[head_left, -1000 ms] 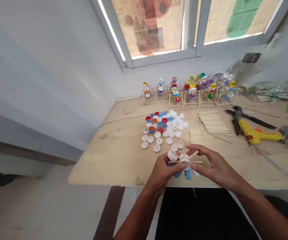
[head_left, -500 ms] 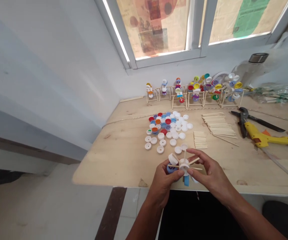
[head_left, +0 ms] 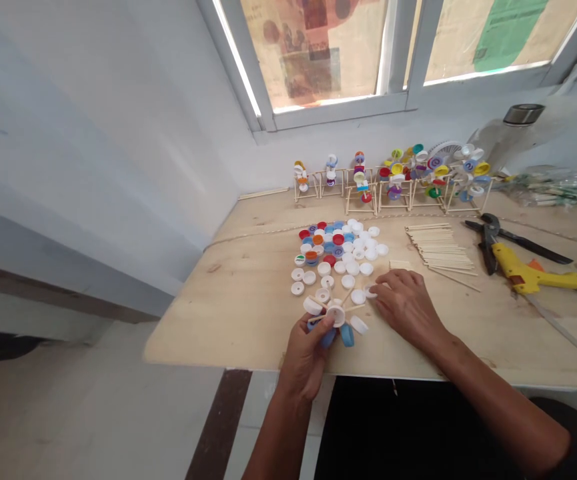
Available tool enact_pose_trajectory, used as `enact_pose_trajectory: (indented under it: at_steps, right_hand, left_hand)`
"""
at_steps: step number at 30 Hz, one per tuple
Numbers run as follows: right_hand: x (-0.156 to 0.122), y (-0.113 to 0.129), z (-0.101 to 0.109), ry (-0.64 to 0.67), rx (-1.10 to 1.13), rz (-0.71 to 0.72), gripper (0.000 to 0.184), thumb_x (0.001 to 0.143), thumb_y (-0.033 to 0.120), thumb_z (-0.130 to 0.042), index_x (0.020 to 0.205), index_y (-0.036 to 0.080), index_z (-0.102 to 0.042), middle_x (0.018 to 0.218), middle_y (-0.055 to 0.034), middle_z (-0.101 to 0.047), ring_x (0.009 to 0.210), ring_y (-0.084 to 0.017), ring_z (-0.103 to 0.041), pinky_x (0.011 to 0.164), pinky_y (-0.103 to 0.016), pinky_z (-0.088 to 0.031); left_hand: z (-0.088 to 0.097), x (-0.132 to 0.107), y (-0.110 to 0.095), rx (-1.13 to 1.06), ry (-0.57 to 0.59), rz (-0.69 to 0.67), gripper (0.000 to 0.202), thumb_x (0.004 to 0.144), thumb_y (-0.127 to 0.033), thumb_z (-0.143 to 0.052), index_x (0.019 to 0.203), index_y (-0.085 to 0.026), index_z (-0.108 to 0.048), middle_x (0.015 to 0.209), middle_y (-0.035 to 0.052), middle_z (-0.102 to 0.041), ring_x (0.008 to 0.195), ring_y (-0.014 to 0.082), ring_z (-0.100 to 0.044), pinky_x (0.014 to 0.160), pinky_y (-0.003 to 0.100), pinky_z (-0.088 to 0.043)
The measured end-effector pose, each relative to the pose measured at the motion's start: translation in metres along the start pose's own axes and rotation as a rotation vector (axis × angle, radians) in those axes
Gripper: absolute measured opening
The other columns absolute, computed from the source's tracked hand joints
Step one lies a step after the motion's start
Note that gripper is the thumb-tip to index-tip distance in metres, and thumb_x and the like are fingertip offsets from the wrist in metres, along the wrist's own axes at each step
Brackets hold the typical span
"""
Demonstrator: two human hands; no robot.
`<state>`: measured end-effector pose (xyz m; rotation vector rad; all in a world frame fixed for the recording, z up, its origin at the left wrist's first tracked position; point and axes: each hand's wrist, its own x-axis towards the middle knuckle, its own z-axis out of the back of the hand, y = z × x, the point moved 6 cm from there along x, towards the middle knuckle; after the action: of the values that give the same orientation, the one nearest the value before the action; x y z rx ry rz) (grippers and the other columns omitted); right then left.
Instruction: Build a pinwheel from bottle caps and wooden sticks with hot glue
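My left hand (head_left: 305, 350) is closed on a small wheel (head_left: 335, 315) made of a white bottle cap hub, thin wooden spokes and white and blue caps at the spoke ends. It holds the wheel just above the plywood table (head_left: 238, 313), near the front edge. To the right, my right hand (head_left: 405, 303) rests knuckles up on the table. Its fingers are curled, and the fingertips pinch a loose white cap (head_left: 369, 291) at the near edge of the cap pile.
A pile of coloured and white bottle caps (head_left: 338, 250) lies mid-table, with wooden sticks (head_left: 438, 250) to its right. Further right are black pliers (head_left: 498, 237) and a yellow glue gun (head_left: 528, 277). Finished cap wheels on stick stands (head_left: 393, 177) line the wall under the window.
My right hand let go of the wheel and moved forward to a white cap on the table. My left hand carried the wheel down and to the left.
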<state>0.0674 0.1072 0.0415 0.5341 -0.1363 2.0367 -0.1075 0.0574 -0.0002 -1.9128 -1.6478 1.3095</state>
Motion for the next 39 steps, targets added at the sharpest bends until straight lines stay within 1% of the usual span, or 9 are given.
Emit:
enact_pose_trajectory:
  at_steps: [6,9,14,19,23,29,33,36,39]
  right_hand:
    - [0.001,0.004,-0.008,-0.011,-0.036,0.007,0.018,0.083,0.016,-0.059,0.070,0.020,-0.070,0.087,-0.0054,-0.069,0.092,-0.021,-0.052,0.084,-0.037,-0.030]
    - [-0.009,0.003,0.001,-0.031,-0.004,0.014,0.017,0.085,0.016,-0.057,0.073,0.020,-0.069,0.089,-0.0046,-0.069,0.095,-0.021,-0.054,0.084,-0.037,-0.031]
    - [-0.032,0.000,0.021,-0.102,0.114,0.077,0.015,0.090,0.018,-0.049,0.087,0.019,-0.063,0.105,-0.0070,-0.068,0.108,-0.022,-0.054,0.089,-0.038,-0.032]
    - [-0.053,-0.002,0.025,-0.027,0.175,0.047,0.010,0.089,0.017,-0.048,0.091,0.021,-0.057,0.101,-0.0049,-0.069,0.100,-0.021,-0.058,0.088,-0.038,-0.032]
    - [-0.063,-0.002,0.026,0.031,0.159,0.015,0.009,0.089,0.019,-0.048,0.087,0.021,-0.057,0.097,-0.0049,-0.068,0.095,-0.020,-0.057,0.087,-0.038,-0.032]
    - [-0.054,-0.003,0.023,-0.035,0.027,-0.032,0.012,0.089,0.020,-0.051,0.079,0.019,-0.058,0.087,-0.0045,-0.067,0.092,-0.021,-0.054,0.089,-0.039,-0.030]
    - [-0.049,0.000,0.019,-0.057,0.042,-0.087,0.011,0.089,0.021,-0.053,0.081,0.020,-0.062,0.086,-0.0037,-0.067,0.094,-0.021,-0.055,0.089,-0.039,-0.031]
    - [-0.061,-0.016,0.030,-0.081,0.067,-0.096,0.011,0.088,0.025,-0.054,0.093,0.020,-0.063,0.097,-0.0050,-0.068,0.099,-0.021,-0.056,0.090,-0.039,-0.033]
    - [-0.089,-0.064,0.061,-0.147,-0.011,-0.143,0.021,0.088,0.028,-0.053,0.106,0.021,-0.060,0.105,-0.0076,-0.067,0.100,-0.024,-0.058,0.089,-0.042,-0.037]
  left_hand:
    - [0.006,0.004,-0.002,-0.066,-0.006,-0.002,0.033,0.056,-0.022,-0.085,0.083,-0.014,-0.067,0.080,0.0034,-0.068,0.075,0.0146,-0.064,0.075,0.027,-0.052]
    - [0.009,0.004,-0.005,-0.095,-0.010,-0.016,0.033,0.057,-0.021,-0.084,0.084,-0.015,-0.065,0.081,0.0029,-0.068,0.078,0.0161,-0.065,0.075,0.028,-0.052]
    - [0.010,0.002,-0.006,-0.101,-0.006,-0.013,0.031,0.059,-0.021,-0.083,0.083,-0.015,-0.065,0.080,0.0025,-0.067,0.078,0.0155,-0.065,0.075,0.027,-0.052]
    - [0.003,0.000,-0.004,-0.080,-0.009,-0.002,0.032,0.059,-0.022,-0.083,0.084,-0.014,-0.065,0.080,0.0031,-0.068,0.077,0.0155,-0.065,0.075,0.026,-0.051]
    - [-0.005,-0.003,0.000,-0.085,-0.002,0.016,0.034,0.058,-0.022,-0.084,0.085,-0.014,-0.065,0.081,0.0033,-0.068,0.080,0.0164,-0.065,0.078,0.027,-0.051]
    - [-0.020,-0.008,0.010,-0.056,0.018,0.062,0.033,0.056,-0.024,-0.085,0.082,-0.015,-0.066,0.081,0.0040,-0.069,0.079,0.0177,-0.066,0.077,0.028,-0.052]
    - [-0.030,-0.010,0.013,-0.034,0.060,0.071,0.035,0.055,-0.025,-0.086,0.083,-0.014,-0.067,0.080,0.0041,-0.070,0.077,0.0175,-0.066,0.076,0.028,-0.053]
    - [-0.031,-0.010,0.015,-0.017,0.059,0.078,0.035,0.055,-0.025,-0.086,0.083,-0.014,-0.068,0.081,0.0043,-0.070,0.079,0.0188,-0.067,0.074,0.028,-0.054]
    - [-0.027,-0.008,0.018,0.008,0.040,0.082,0.035,0.055,-0.027,-0.086,0.082,-0.014,-0.068,0.081,0.0042,-0.070,0.076,0.0189,-0.067,0.070,0.028,-0.054]
